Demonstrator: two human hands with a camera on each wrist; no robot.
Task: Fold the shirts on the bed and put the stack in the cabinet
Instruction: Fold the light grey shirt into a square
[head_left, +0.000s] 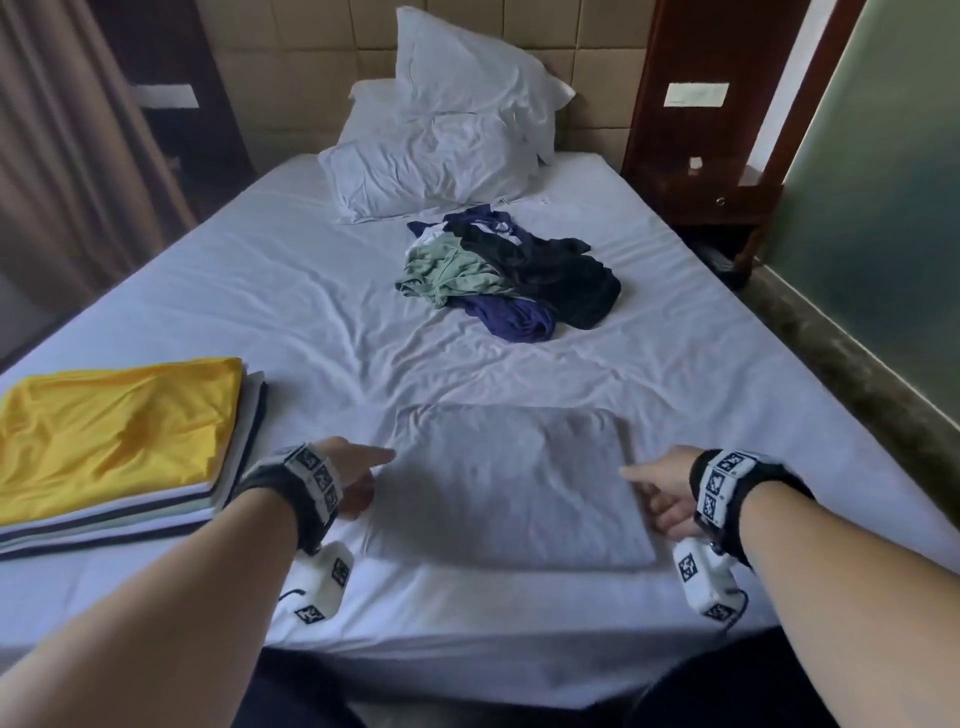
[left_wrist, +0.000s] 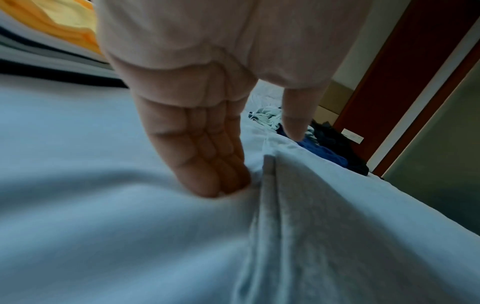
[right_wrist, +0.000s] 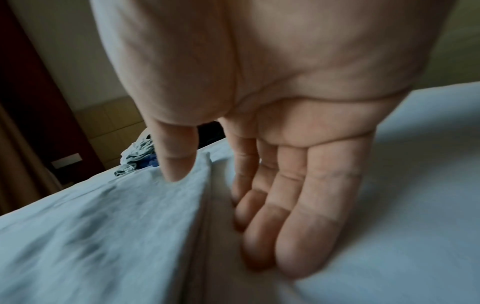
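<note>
Yellow-topped stack (head_left: 111, 447) left, unfolded heap (head_left: 511, 275) beyond.

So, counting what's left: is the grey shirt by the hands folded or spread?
Folded: the grey shirt lies as a compact rectangle with layered edges on the white bedsheet.

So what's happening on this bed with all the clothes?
A person is folding shirts. Both hands, the left hand and right hand, are at the side edges of a folded grey shirt, fingers straight against the sheet. A finished stack with a yellow shirt on top sits to the left; an unfolded pile waits farther up.
</note>
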